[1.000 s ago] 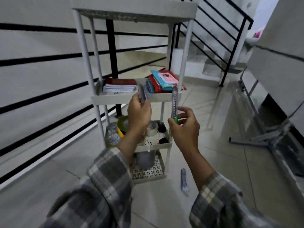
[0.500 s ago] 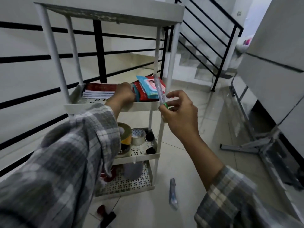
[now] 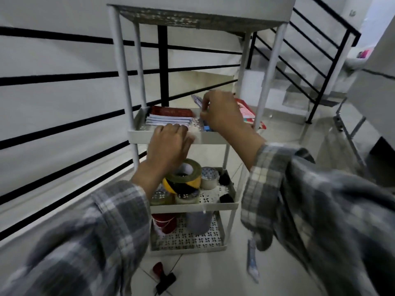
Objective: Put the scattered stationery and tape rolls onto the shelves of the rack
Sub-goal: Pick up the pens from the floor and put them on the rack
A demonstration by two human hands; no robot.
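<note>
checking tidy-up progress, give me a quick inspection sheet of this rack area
surface: white rack on tiled floor
job's things: notebooks on second shelf; tape rolls on third
clutter: long packet and red-black item on floor
grippers: right hand pinches slim pack over second shelf; left hand at its rim, grip unclear
cables: nothing seen
surroundings: black railing, stairs

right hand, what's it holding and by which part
The right hand pinches a slim clear pen pack by its lower part; only its upper end shows, over the rack's middle shelf.
</note>
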